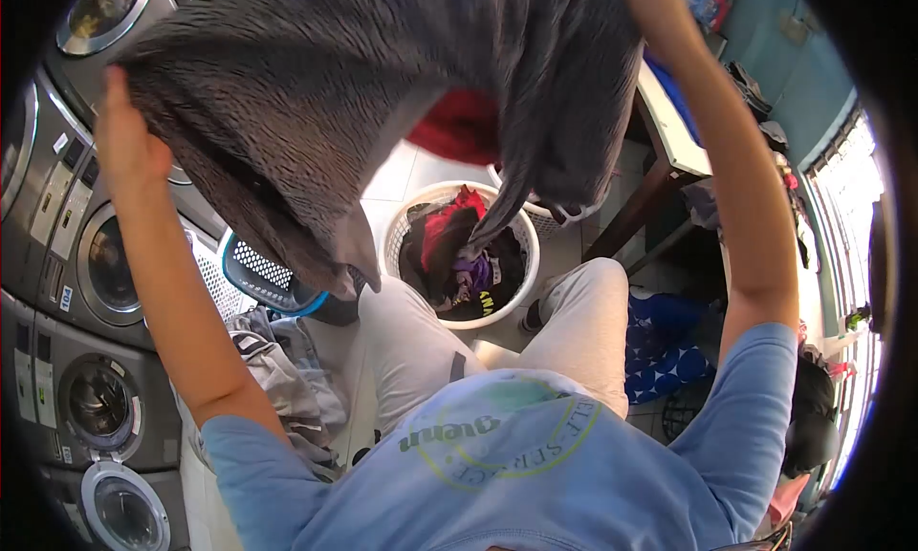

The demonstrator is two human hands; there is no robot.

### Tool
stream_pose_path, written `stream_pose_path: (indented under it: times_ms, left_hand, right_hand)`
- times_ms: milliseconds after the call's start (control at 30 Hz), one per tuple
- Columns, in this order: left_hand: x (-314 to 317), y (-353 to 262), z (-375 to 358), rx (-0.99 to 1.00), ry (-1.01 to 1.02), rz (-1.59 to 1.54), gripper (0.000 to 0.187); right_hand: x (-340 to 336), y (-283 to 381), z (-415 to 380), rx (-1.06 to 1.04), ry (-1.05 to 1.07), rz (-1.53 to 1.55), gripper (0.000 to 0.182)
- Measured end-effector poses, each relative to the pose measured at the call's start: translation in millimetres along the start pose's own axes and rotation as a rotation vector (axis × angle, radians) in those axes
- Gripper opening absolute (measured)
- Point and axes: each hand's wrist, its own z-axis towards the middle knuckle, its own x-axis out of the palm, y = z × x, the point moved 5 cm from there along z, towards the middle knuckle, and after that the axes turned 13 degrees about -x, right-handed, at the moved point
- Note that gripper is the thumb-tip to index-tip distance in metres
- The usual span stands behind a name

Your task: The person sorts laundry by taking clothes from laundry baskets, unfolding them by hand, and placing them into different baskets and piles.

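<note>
A large dark grey textured cloth (287,102) hangs spread between my raised arms across the top of the view. My left hand (132,140) grips its upper left corner, with the fingers pressed together. Up at the top right, my right hand (660,6) is at the other end of the cloth, its fingers partly cut off by the frame edge. Below the cloth, between my knees, stands a round white basket (390,250) holding red, black and purple clothes (469,264). Something red (459,126) shows behind the cloth.
Front-loading machines (100,255) line the left side. A blue-rimmed basket (263,274) and a pile of light clothes (277,360) lie left of my legs. At the right are a table (674,130) and a blue patterned bag (660,350). Another white basket stands behind the first.
</note>
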Motion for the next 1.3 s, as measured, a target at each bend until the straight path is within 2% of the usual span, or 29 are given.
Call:
stream_pose_path:
  times_ms: [33, 67, 133, 167, 200, 233, 267, 300, 333, 400, 433, 467, 533, 567, 600, 667, 733, 767, 800, 867, 933, 1000, 1067, 1133, 1167, 1200, 1233, 1267, 1300]
  left_hand:
    - [11.4, -17.7, -17.6, 0.266, 0.029, -0.056, 0.039]
    - [9.1, -6.8, -15.3, 0.27, 0.035, -0.061, 0.039]
    - [11.8, 55.0, -13.5, 0.535, 0.151, 0.689, 0.038]
    - [13.8, 89.4, -12.6, 0.658, 0.2, 1.066, 0.038]
    - [24.4, 98.5, -13.6, 0.596, 0.312, 1.201, 0.037]
    - [34.1, 107.9, -15.4, 0.535, 0.432, 1.33, 0.036]
    - [50.5, 107.0, -18.5, 0.301, 0.606, 1.196, 0.036]
    - [27.0, 100.8, 14.8, 0.042, 0.319, 1.029, 0.037]
    - [2.4, 95.5, 44.5, -0.102, 0.193, 0.748, 0.04]
    - [-16.4, 93.2, 40.3, -0.07, 0.126, 0.459, 0.045]
    - [-18.9, 93.1, 37.7, -0.071, 0.129, 0.46, 0.045]
    - [-22.2, 92.8, 36.4, -0.072, 0.104, 0.467, 0.047]
    - [-28.8, 91.6, 38.7, -0.074, 0.07, 0.466, 0.049]
    - [-31.7, 90.5, 42.3, -0.05, 0.116, 0.497, 0.049]
    - [-34.3, 89.7, 45.5, -0.029, 0.166, 0.531, 0.049]
    - [-48.5, 94.9, 59.8, -0.058, 0.121, 0.603, 0.049]
    - [-58.2, 105.1, 66.3, -0.12, 0.083, 0.793, 0.048]
    - [-56.4, 115.0, 61.9, -0.231, 0.164, 0.759, 0.049]
    - [-52.8, 119.9, 59.8, -0.233, 0.165, 0.756, 0.049]
    - [-48.9, 131.7, 56.2, -0.328, 0.13, 0.725, 0.05]
    - [-48.9, 128.4, 59.4, -0.23, 0.088, 0.753, 0.05]
    - [-62.2, 109.3, 74.2, 0.033, -0.142, 0.657, 0.049]
    - [-51.5, 71.3, 39.0, -0.009, -0.154, 0.379, 0.047]
    - [-63.4, 47.4, 15.4, 0.078, -0.028, 0.03, 0.039]
    - [-41.0, 27.2, -40.5, 0.06, -0.044, -0.055, 0.039]
    - [-37.2, 20.0, -71.9, 0.09, 0.102, -0.061, 0.038]
    - [-31.9, 17.4, -96.9, 0.144, 0.438, 0.077, 0.037]
    - [-22.2, 16.7, -124.8, 0.206, 0.933, 0.212, 0.036]
    - [-6.9, 29.2, -163.0, 0.209, 1.5, 0.304, 0.036]
  right_hand:
    - [-17.8, 34.7, 24.6, 0.037, -0.016, 0.141, 0.047]
    - [-33.2, 71.3, 43.4, 0.073, -0.032, 0.281, 0.045]
    - [-31.4, 46.9, 54.3, 0.072, -0.149, 0.386, 0.047]
    - [3.6, 1.8, 35.0, 0.403, 0.07, 0.762, 0.047]
    - [27.5, 1.4, 14.5, 0.739, 0.304, 1.124, 0.046]
    - [24.0, 6.6, 16.2, 0.226, 0.569, 0.495, 0.045]
    - [24.3, 35.4, 12.4, -0.286, 0.751, -0.164, 0.044]
    - [26.5, -0.3, 23.1, -0.279, 0.64, -0.154, 0.041]
    - [17.5, 7.5, 25.6, -0.28, 0.639, -0.157, 0.041]
    - [-9.0, 14.3, 23.3, 0.228, 0.504, 0.144, 0.037]
    - [-12.3, 13.3, 17.5, 0.364, 0.309, 0.313, 0.033]
    - [-14.4, 29.2, 19.2, 0.364, 0.309, 0.31, 0.033]
    - [-22.0, 41.9, 20.9, 0.775, -0.09, 0.696, 0.033]
    - [-16.3, 25.6, 29.0, 0.678, 0.052, 0.702, 0.034]
    - [-15.8, 4.2, 31.4, 0.682, 0.057, 0.704, 0.034]
    - [-10.7, 11.2, 33.3, 0.689, 0.345, 0.654, 0.035]
    - [-10.4, 13.5, 24.8, 0.706, 0.378, 0.551, 0.037]
    - [-2.9, 4.9, 19.4, 0.722, 0.436, 0.591, 0.037]
    - [5.0, -2.8, 15.8, 0.734, 0.495, 0.631, 0.037]
    - [16.1, -13.3, 12.1, 0.825, 0.414, 0.645, 0.036]
    - [21.0, -30.9, 16.5, 0.92, 0.328, 0.661, 0.035]
    - [30.6, -36.9, 34.9, 0.663, 0.434, 1.012, 0.033]
    - [10.1, 2.4, 46.5, 0.594, 0.356, 1.069, 0.033]
    - [-15.5, 30.1, 40.3, 0.53, 0.273, 1.121, 0.033]
    - [-33.7, 31.2, 34.0, 0.507, 0.127, 1.212, 0.036]
    - [-49.5, 22.7, 29.5, 0.48, -0.022, 1.297, 0.04]
    - [-77.0, -22.6, 14.7, 0.514, 0.048, 1.272, 0.036]
    - [-101.5, -68.7, -6.9, 0.549, 0.121, 1.247, 0.034]
    - [-112.3, -68.0, -37.5, 0.574, 0.055, 1.242, 0.034]
